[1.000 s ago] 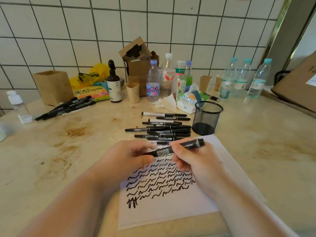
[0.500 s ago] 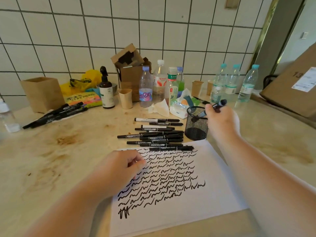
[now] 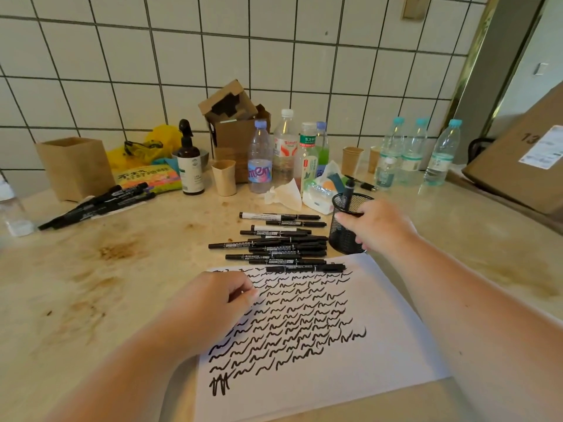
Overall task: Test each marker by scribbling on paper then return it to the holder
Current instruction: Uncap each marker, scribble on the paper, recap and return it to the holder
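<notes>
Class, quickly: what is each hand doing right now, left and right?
Left hand: fingers curled, holding nothing, resting on the paper.
Right hand: at the mesh holder; grip cannot be told.

Marker (image 3: 348, 193) stands in mesh holder (image 3: 345, 239) beside right hand (image 3: 380, 228).
</notes>
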